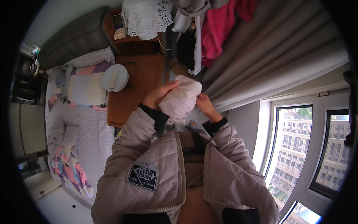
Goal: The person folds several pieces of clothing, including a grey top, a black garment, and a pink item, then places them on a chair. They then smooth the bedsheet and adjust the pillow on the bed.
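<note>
A bundled pale pink cloth (pixel 181 98) is held up in front of my body, above the floor and near my feet. On its left side, my left hand (pixel 159 95) grips it, with the thumb over the top and the other fingers hidden. My right hand (pixel 205 105) pinches the cloth's right edge. Folds hang down between my two wrists. Whether it is a garment, a cover or a bag, I cannot tell.
A brown wooden table (pixel 139 81) stands left of the cloth, with a round white lid-like object (pixel 115 77) at its edge. Beyond it is a bed (pixel 86 140). Hanging clothes (pixel 218 30), a grey curtain (pixel 265 50) and a window (pixel 293 140) lie ahead and right.
</note>
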Demonstrator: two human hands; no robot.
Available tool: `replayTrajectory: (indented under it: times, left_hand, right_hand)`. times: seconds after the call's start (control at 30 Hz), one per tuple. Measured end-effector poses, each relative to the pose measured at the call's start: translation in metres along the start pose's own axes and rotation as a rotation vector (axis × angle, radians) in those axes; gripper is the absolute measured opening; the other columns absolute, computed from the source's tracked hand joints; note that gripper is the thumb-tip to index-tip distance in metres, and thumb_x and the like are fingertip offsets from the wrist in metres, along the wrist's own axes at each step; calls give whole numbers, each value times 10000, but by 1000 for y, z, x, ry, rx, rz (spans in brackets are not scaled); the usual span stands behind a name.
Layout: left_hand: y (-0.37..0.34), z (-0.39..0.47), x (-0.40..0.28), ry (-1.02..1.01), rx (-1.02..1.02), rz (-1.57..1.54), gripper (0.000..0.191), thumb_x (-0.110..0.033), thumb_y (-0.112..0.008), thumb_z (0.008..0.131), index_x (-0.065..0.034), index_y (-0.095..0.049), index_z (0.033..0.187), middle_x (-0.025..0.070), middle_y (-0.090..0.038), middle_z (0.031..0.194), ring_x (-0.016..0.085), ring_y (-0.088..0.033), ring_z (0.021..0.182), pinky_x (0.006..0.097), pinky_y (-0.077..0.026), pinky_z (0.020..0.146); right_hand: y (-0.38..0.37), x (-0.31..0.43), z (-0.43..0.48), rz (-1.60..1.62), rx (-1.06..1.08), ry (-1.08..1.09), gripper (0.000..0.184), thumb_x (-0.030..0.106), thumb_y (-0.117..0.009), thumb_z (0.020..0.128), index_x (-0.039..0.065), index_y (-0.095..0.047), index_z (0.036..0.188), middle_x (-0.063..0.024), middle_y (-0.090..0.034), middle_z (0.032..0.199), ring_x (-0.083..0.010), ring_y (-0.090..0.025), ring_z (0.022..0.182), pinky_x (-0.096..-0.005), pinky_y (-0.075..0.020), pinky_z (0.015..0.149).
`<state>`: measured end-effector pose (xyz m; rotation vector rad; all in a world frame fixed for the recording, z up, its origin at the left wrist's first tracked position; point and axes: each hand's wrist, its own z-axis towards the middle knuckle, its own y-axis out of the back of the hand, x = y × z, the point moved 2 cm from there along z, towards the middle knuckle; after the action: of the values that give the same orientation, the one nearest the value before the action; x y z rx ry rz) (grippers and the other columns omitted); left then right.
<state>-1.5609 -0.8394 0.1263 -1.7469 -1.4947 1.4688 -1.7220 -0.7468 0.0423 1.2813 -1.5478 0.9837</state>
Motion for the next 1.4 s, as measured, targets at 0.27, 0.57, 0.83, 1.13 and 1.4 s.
replayTrajectory:
  times: [0.27,0.57,0.83,1.13,1.4]
  left_hand:
    - [34,-13,-11,-77,24,1260,531,-207,-669,748,-3,-464,1193,75,-563,1069,159,-536,974,275,-411,862]
    - [29,23,7,-216,-161,320,458,-77,-598,748,31,-471,1175,102,-553,1114,195,-557,984,284,-436,857]
    - [-14,13,51,3,64,527,523,-206,-652,755,35,-474,1184,119,-534,1150,202,-508,1068,303,-395,919]
    - [7,-2,20,-303,-136,837,491,-123,-701,711,-2,-492,1139,86,-550,1099,156,-544,941,288,-431,825]
    - [20,17,59,-364,-78,853,305,-74,-631,759,-22,-560,1051,36,-602,961,103,-540,862,248,-434,759]
  right_hand:
    - [-5,65,11,170,-68,150,195,121,-478,873,-20,-572,971,5,-586,780,-71,-503,691,-211,-408,621]
    - [12,81,-27,-123,-518,599,106,6,-501,816,-6,-564,901,-65,-591,833,-117,-554,764,-237,-440,672]
    - [-13,13,-13,-31,137,621,421,136,-607,796,53,-472,1187,-79,-484,1208,-177,-469,1082,-289,-390,907]
    - [-10,90,-42,-491,223,492,478,211,-565,820,79,-409,1252,-71,-436,1256,-174,-438,1112,-282,-358,933]
    - [19,-9,-4,268,390,280,463,136,-545,847,58,-389,1275,-82,-435,1260,-190,-413,1153,-307,-313,1001]
